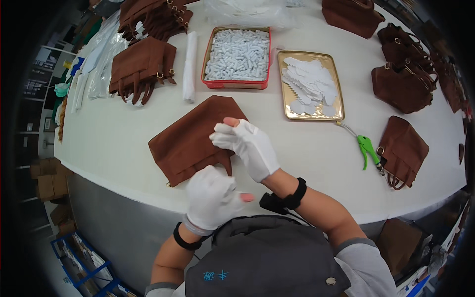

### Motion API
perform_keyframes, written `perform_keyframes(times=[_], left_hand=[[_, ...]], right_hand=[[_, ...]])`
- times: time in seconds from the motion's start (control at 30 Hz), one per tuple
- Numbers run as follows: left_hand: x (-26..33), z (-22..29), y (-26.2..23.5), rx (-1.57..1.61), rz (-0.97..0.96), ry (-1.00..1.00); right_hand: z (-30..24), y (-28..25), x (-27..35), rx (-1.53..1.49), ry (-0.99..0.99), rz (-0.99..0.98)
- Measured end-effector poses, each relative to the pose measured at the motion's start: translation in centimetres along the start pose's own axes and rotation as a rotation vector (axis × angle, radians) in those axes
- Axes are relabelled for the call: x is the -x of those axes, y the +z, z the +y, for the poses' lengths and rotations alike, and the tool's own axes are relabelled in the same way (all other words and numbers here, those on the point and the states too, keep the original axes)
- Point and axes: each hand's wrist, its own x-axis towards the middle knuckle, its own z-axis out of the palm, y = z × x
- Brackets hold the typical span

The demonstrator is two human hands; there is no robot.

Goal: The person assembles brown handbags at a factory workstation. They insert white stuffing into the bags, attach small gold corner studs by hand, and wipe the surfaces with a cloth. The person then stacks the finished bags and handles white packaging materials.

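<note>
A brown bag (198,138) lies flat and slanted on the white table, its handle towards me. Both my hands wear white gloves with bare thumb tips. Over the bag's right side is my right hand (252,148), its fingers bent in and closed against the thumb. Whatever they may pinch is too small or hidden to make out. My left hand (210,198) is at the bag's near edge, close to the handle. Its thumb sticks out to the right; the fingers are curled under, partly hidden and slightly blurred.
Beyond the bag stand a red tin (235,84) of small white pieces and a gold tray (311,118) of white cutouts. Folded brown bags (141,64) are stacked at left; finished-looking handbags (403,86) stand at right. A green air gun (366,146) lies beside another bag (403,151).
</note>
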Motion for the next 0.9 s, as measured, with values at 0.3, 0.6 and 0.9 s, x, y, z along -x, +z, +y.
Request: perform_keyframes(times=[0.3, 0.6, 0.9], left_hand=[[-1.1, -0.6, 7.1, -0.053, -0.359, 0.113], [-4.0, -0.9, 9.5, 0.183, -0.381, 0.131], [6.6, -5.2, 1.8, 0.178, -0.302, -0.313]], right_hand=[[-0.4, -2.9, -0.7, -0.233, -0.05, 0.024], [-8.6, -5.6, -4.3, 1.334, -0.916, 0.07], [-25.1, -15.0, -8.8, 2.292, -0.046, 0.069]])
